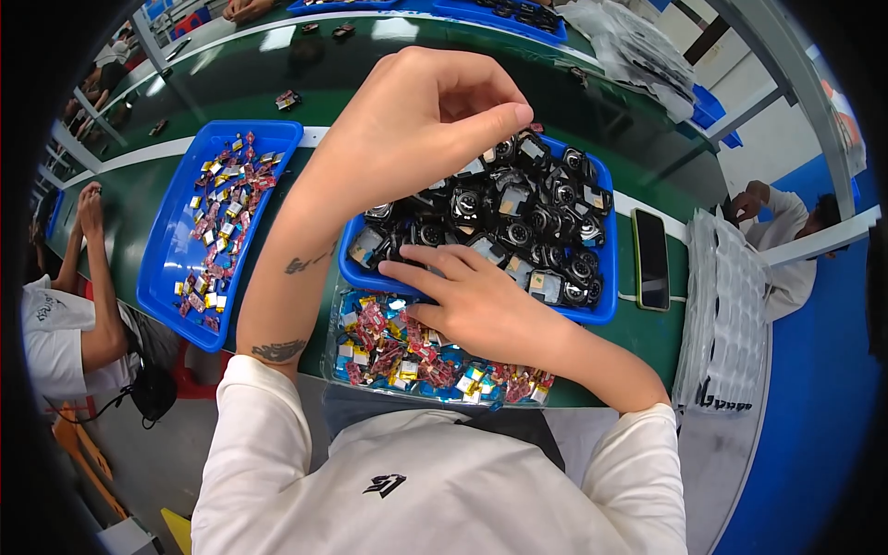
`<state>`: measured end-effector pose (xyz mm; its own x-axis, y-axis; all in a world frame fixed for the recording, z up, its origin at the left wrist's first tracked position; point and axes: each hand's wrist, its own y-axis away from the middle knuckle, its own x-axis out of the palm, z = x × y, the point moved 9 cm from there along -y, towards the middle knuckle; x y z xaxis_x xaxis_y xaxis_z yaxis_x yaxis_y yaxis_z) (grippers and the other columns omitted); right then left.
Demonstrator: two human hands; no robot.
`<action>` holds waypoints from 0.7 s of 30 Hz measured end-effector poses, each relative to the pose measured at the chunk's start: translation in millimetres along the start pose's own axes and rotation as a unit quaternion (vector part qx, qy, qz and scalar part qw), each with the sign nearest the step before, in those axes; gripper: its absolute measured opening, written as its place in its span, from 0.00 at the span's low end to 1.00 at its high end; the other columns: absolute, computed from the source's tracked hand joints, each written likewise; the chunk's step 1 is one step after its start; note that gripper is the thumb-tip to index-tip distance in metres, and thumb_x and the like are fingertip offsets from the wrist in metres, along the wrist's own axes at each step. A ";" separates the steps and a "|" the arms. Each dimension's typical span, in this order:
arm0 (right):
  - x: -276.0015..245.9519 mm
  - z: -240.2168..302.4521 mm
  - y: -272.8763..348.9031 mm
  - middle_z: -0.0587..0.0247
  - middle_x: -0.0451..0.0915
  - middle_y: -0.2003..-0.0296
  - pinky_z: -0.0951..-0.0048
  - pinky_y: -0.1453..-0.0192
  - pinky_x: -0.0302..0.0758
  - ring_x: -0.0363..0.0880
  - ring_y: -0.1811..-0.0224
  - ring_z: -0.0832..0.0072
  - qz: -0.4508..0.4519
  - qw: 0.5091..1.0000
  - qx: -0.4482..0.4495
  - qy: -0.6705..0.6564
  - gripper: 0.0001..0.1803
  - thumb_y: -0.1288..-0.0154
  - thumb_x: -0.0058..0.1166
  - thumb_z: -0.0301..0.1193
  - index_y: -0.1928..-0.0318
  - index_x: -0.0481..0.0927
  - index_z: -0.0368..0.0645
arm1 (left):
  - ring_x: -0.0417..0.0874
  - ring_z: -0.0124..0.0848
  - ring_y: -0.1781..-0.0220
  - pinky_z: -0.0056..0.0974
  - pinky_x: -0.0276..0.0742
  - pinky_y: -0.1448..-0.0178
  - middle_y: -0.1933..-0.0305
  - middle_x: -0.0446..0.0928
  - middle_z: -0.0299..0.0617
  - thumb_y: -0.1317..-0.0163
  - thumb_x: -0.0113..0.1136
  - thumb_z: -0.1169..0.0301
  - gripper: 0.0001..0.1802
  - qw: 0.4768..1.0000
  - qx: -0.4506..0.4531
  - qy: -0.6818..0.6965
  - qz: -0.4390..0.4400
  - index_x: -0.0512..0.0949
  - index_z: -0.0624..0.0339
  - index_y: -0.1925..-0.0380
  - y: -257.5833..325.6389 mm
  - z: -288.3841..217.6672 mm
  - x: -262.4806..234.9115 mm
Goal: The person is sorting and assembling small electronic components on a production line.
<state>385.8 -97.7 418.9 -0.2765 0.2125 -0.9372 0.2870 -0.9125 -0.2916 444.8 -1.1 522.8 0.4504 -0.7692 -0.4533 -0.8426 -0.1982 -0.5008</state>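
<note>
Your left hand (437, 109) is raised at the upper middle of the frame, bent over the far side of the blue tray (610, 277). Its fingers curl toward the thumb; a small reddish thing (536, 128) shows just beside the thumb tip, but I cannot tell if you pinch it. Your right hand (472, 301) has its fingers loosely spread over the near left edge of this tray, perhaps to feel or to steady; I see nothing pinched there. The black watch bodies (467, 205) fill the tray at the centre, probably so that both hands reach them easily. The heap of red circuit boards (375, 324) lies nearer your body, maybe for a short reach. The phone (651, 259) lies right of the tray, apart from the parts, perhaps for keeping it safe.
</note>
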 end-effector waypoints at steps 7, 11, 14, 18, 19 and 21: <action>-0.4 -5.0 1.9 0.59 0.70 0.44 0.58 0.38 0.61 0.63 0.38 0.61 0.007 0.999 0.005 -0.035 0.05 0.49 0.55 0.30 0.72 0.81 0.45 | 0.77 0.18 0.70 0.25 0.72 0.65 0.74 0.79 0.35 0.41 0.59 0.68 0.10 1.000 -0.012 0.007 0.013 0.80 0.66 0.69 1.5 3.8 5.4; -40.8 -17.5 -0.5 0.64 0.81 0.61 0.62 0.48 0.70 0.76 0.53 0.65 -0.067 0.969 0.016 -0.239 0.06 0.50 0.63 0.28 0.71 0.81 0.43 | 0.78 0.20 0.68 0.26 0.73 0.61 0.72 0.79 0.36 0.42 0.60 0.70 0.10 1.000 -0.019 0.006 0.004 0.79 0.67 0.69 1.0 -6.7 -7.4; -77.6 -47.7 4.7 0.62 0.82 0.72 0.71 0.59 0.75 0.81 0.67 0.70 -0.128 0.936 0.104 -0.311 0.04 0.50 0.63 0.23 0.71 0.83 0.39 | 0.79 0.22 0.67 0.27 0.74 0.59 0.71 0.79 0.38 0.41 0.60 0.70 0.10 0.998 -0.024 0.060 0.024 0.79 0.68 0.69 -0.9 -4.3 -4.8; -114.1 -70.2 21.5 0.61 0.82 0.74 0.77 0.64 0.74 0.81 0.70 0.75 -0.253 0.913 0.133 -0.289 0.06 0.50 0.63 0.23 0.70 0.82 0.36 | 0.79 0.23 0.67 0.28 0.75 0.61 0.72 0.79 0.40 0.40 0.59 0.70 0.11 0.988 -0.057 0.122 0.072 0.79 0.70 0.70 4.2 -4.1 3.9; -119.1 -71.4 24.2 0.61 0.82 0.74 0.77 0.64 0.74 0.81 0.70 0.75 -0.257 0.915 0.132 -0.283 0.06 0.50 0.63 0.23 0.70 0.82 0.36 | 0.79 0.23 0.67 0.28 0.75 0.61 0.72 0.80 0.40 0.40 0.59 0.69 0.11 0.986 -0.063 0.129 0.085 0.79 0.70 0.70 4.8 -5.1 6.9; -126.4 -74.3 32.0 0.61 0.82 0.73 0.77 0.64 0.74 0.81 0.70 0.75 -0.285 0.908 0.148 -0.271 0.06 0.51 0.63 0.22 0.69 0.82 0.36 | 0.79 0.24 0.68 0.28 0.75 0.61 0.72 0.80 0.41 0.40 0.59 0.70 0.11 0.980 -0.069 0.158 0.099 0.80 0.70 0.70 8.2 -5.1 11.8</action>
<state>498.1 -127.8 513.8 -0.7357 0.5493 -0.3962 -0.2806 -0.7796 -0.5599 441.7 -14.9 517.2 0.1787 -0.9463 -0.2695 -0.9457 -0.0896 -0.3125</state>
